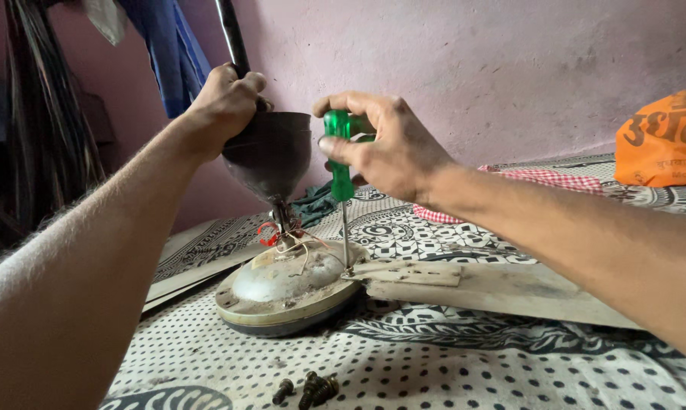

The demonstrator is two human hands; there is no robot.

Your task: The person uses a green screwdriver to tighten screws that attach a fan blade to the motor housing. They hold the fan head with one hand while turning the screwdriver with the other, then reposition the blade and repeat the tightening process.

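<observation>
A ceiling fan motor (286,292) lies on a patterned black-and-white cloth (464,372), with a pale blade (495,288) still joined at its right side. My left hand (221,102) grips the rim of the dark cone-shaped canopy (271,156) on the fan's rod (231,34). My right hand (385,144) is shut on a green-handled screwdriver (340,156), held upright. Its tip rests on the blade bracket at the motor's edge. Loose wires and a red ring (267,234) sit under the canopy.
Three dark screws (309,389) lie on the cloth near the front. An orange plastic bag (665,140) sits at the far right, with a red checked cloth (540,181) beside it. A pink wall stands behind, and dark cloths hang at the left.
</observation>
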